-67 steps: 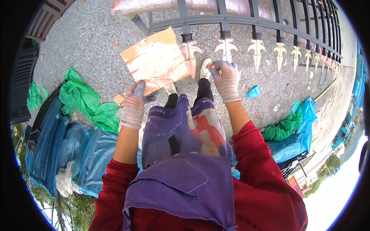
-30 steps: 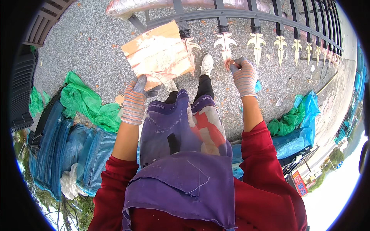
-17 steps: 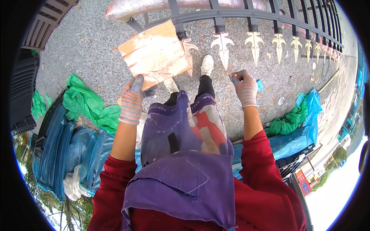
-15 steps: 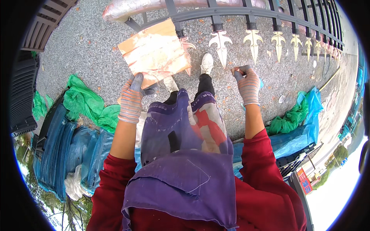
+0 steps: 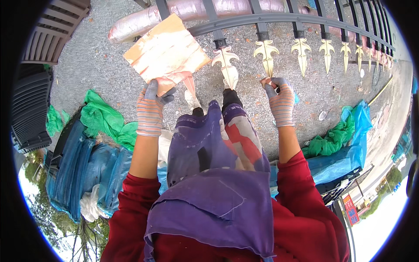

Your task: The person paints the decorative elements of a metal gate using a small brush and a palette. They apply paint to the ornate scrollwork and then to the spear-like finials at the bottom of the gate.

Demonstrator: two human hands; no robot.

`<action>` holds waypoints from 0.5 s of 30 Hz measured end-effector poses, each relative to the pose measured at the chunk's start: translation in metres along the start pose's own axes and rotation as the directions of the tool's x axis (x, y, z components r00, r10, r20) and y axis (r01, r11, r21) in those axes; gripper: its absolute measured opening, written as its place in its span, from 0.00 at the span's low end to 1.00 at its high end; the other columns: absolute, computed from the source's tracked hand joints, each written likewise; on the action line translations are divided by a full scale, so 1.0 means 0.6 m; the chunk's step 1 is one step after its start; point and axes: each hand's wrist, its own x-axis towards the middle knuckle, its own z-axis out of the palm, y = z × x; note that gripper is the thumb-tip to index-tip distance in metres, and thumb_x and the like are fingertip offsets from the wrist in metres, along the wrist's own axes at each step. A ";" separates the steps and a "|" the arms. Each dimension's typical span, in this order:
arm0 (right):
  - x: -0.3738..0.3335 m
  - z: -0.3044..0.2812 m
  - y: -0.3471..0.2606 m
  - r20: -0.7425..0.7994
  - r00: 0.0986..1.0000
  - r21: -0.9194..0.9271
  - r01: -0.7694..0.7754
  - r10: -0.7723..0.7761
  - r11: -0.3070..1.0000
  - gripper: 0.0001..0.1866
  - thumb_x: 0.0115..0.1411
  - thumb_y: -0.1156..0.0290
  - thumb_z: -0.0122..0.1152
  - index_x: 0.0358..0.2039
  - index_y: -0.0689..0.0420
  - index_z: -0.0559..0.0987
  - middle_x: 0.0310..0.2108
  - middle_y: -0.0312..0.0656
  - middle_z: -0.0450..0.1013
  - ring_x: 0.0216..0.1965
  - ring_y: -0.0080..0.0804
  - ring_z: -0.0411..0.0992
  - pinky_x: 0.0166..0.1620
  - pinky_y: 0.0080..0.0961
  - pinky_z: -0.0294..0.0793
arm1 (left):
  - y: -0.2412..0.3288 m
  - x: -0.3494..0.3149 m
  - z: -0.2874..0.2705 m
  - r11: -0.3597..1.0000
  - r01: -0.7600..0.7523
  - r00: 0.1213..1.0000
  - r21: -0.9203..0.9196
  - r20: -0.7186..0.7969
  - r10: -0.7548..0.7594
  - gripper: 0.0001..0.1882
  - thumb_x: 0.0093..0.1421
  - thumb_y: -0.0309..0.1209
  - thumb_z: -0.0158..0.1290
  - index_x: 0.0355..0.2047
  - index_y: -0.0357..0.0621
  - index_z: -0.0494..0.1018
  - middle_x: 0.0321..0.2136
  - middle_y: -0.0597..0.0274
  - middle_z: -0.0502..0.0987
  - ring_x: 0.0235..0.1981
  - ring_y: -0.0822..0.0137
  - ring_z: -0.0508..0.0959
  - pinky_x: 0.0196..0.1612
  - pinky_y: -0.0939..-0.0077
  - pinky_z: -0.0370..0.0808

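My left hand (image 5: 149, 109), in a grey and orange striped glove, grips the lower corner of a flat, creased orange-tan cardboard sheet (image 5: 166, 52). The sheet covers the upper part of a reddish-tinted spearhead (image 5: 189, 82) on a dark metal fence (image 5: 279, 18). My right hand (image 5: 280, 100), gloved alike, is closed with thumb and fingers pinched around a small brownish-pink piece (image 5: 264, 81) too small to name. It sits just by the tip of a gold spearhead (image 5: 266, 56). Another gold spearhead (image 5: 225, 63) points down between my hands.
A pink plastic-wrapped roll (image 5: 135, 28) lies beneath the fence bars. Blue-wrapped bundles (image 5: 87, 170) with green plastic sheeting (image 5: 102, 113) stand at left. More green sheeting (image 5: 331, 139) and blue wrap lie at right. Dark slatted panels (image 5: 56, 30) are at far left. The ground is grey gravelly paving.
The fence and its spearheads have shifted left in view. The cardboard has come over more of the reddish spearhead, and my right hand is now beside a gold tip.
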 end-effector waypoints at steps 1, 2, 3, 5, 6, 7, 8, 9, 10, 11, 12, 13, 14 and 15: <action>0.028 -0.010 -0.007 -0.076 0.996 0.031 0.040 -0.038 0.999 0.09 0.50 0.68 0.69 0.31 0.53 0.79 0.25 0.40 0.72 0.29 0.41 0.71 0.36 0.39 0.70 | -0.007 -0.001 0.009 1.000 -0.010 1.000 -0.012 -0.013 0.010 0.17 0.60 0.41 0.58 0.42 0.42 0.72 0.34 0.56 0.79 0.33 0.59 0.82 0.35 0.66 0.78; 0.057 -0.017 -0.015 -0.073 0.997 0.088 0.026 -0.019 0.996 0.08 0.51 0.68 0.68 0.31 0.53 0.79 0.26 0.41 0.73 0.31 0.42 0.71 0.37 0.39 0.70 | -0.017 -0.002 0.017 1.000 -0.019 1.000 -0.024 -0.009 0.019 0.17 0.60 0.41 0.59 0.42 0.42 0.72 0.34 0.56 0.79 0.33 0.58 0.82 0.34 0.66 0.78; 0.082 -0.013 -0.008 -0.087 0.993 -0.004 0.080 -0.080 0.997 0.08 0.52 0.67 0.67 0.31 0.53 0.79 0.26 0.41 0.73 0.32 0.43 0.71 0.38 0.39 0.70 | -0.026 -0.004 0.024 0.999 -0.023 1.000 -0.031 0.001 0.023 0.17 0.60 0.41 0.59 0.41 0.42 0.72 0.34 0.56 0.79 0.33 0.58 0.82 0.34 0.66 0.78; 0.087 0.003 0.024 -0.017 0.993 -0.110 0.114 -0.117 0.987 0.07 0.53 0.65 0.66 0.31 0.52 0.79 0.27 0.41 0.74 0.33 0.44 0.72 0.39 0.39 0.70 | -0.024 -0.020 0.052 0.997 0.037 0.998 -0.065 0.059 -0.033 0.17 0.60 0.40 0.59 0.41 0.42 0.72 0.34 0.56 0.79 0.33 0.58 0.82 0.34 0.66 0.78; 0.082 0.009 0.027 0.057 0.993 -0.123 0.108 -0.102 0.987 0.06 0.54 0.65 0.65 0.30 0.51 0.79 0.27 0.41 0.75 0.34 0.45 0.72 0.40 0.39 0.70 | -0.024 -0.029 0.058 0.998 0.032 0.999 -0.056 0.045 -0.029 0.17 0.60 0.41 0.59 0.41 0.42 0.73 0.35 0.57 0.79 0.33 0.59 0.82 0.34 0.66 0.78; 0.053 0.004 0.030 0.107 0.993 -0.217 0.081 -0.059 0.973 0.06 0.53 0.64 0.65 0.29 0.50 0.78 0.27 0.40 0.75 0.34 0.45 0.72 0.41 0.40 0.69 | -0.026 -0.039 0.059 0.999 0.027 0.999 -0.047 0.031 -0.026 0.17 0.60 0.41 0.58 0.41 0.42 0.73 0.35 0.57 0.80 0.33 0.59 0.82 0.34 0.66 0.78; 0.034 0.008 0.060 0.115 0.993 -0.210 0.026 -0.001 0.977 0.06 0.53 0.63 0.66 0.27 0.49 0.78 0.28 0.39 0.75 0.36 0.46 0.72 0.42 0.41 0.68 | -0.029 -0.046 0.063 0.999 0.024 1.000 -0.043 0.014 -0.023 0.17 0.60 0.41 0.58 0.42 0.42 0.73 0.35 0.57 0.80 0.33 0.59 0.82 0.34 0.66 0.78; 0.024 0.002 0.065 0.111 0.994 -0.199 0.014 0.008 0.980 0.06 0.53 0.62 0.65 0.27 0.48 0.78 0.28 0.39 0.75 0.36 0.46 0.72 0.43 0.42 0.68 | -0.041 -0.046 0.051 0.999 -0.013 1.000 -0.050 0.008 0.013 0.18 0.60 0.41 0.58 0.43 0.41 0.73 0.36 0.58 0.80 0.34 0.58 0.82 0.35 0.67 0.78; 0.017 -0.002 0.069 0.108 0.994 -0.188 0.002 0.019 0.982 0.06 0.53 0.62 0.65 0.26 0.48 0.79 0.28 0.40 0.75 0.36 0.46 0.72 0.43 0.42 0.68 | -0.046 -0.052 0.039 0.999 0.007 1.000 -0.052 -0.001 -0.007 0.18 0.60 0.41 0.58 0.43 0.42 0.73 0.36 0.58 0.80 0.35 0.58 0.82 0.35 0.67 0.78; 0.027 -0.004 0.060 0.078 0.996 -0.197 0.055 -0.040 0.979 0.06 0.53 0.62 0.65 0.26 0.48 0.79 0.28 0.40 0.75 0.36 0.46 0.72 0.43 0.41 0.68 | -0.045 -0.051 0.034 0.999 0.021 1.000 -0.050 0.003 -0.021 0.18 0.60 0.41 0.58 0.43 0.42 0.73 0.36 0.58 0.80 0.35 0.58 0.82 0.35 0.67 0.78; 0.048 -0.003 0.045 0.045 0.994 -0.210 0.107 -0.099 0.972 0.06 0.53 0.62 0.65 0.26 0.48 0.79 0.28 0.40 0.75 0.36 0.46 0.72 0.43 0.41 0.68 | -0.046 -0.050 0.032 0.998 0.035 0.999 -0.049 0.011 -0.035 0.17 0.60 0.41 0.58 0.44 0.42 0.73 0.36 0.58 0.80 0.35 0.58 0.82 0.35 0.67 0.78; 0.072 0.002 0.033 0.013 0.987 -0.225 0.158 -0.159 0.962 0.06 0.53 0.61 0.64 0.26 0.48 0.79 0.28 0.40 0.75 0.36 0.46 0.72 0.43 0.41 0.68 | -0.044 -0.049 0.034 0.998 0.042 0.999 -0.049 0.015 -0.041 0.16 0.60 0.39 0.59 0.43 0.43 0.73 0.37 0.58 0.79 0.36 0.59 0.82 0.35 0.67 0.78; 0.099 0.012 0.032 -0.047 0.973 -0.257 0.205 -0.224 0.945 0.06 0.52 0.61 0.65 0.27 0.47 0.79 0.28 0.40 0.75 0.36 0.45 0.72 0.43 0.40 0.68 | -0.046 -0.051 0.036 0.998 0.031 0.999 -0.048 0.024 -0.030 0.16 0.60 0.39 0.59 0.43 0.44 0.73 0.36 0.59 0.79 0.36 0.59 0.82 0.35 0.67 0.78; 0.124 0.011 0.023 -0.065 0.964 -0.257 0.235 -0.260 0.937 0.06 0.52 0.61 0.65 0.26 0.47 0.79 0.28 0.39 0.75 0.37 0.44 0.72 0.43 0.40 0.68 | -0.048 -0.052 0.037 0.999 0.021 0.999 -0.049 0.028 -0.020 0.16 0.60 0.40 0.59 0.42 0.44 0.73 0.36 0.59 0.79 0.36 0.59 0.82 0.35 0.67 0.78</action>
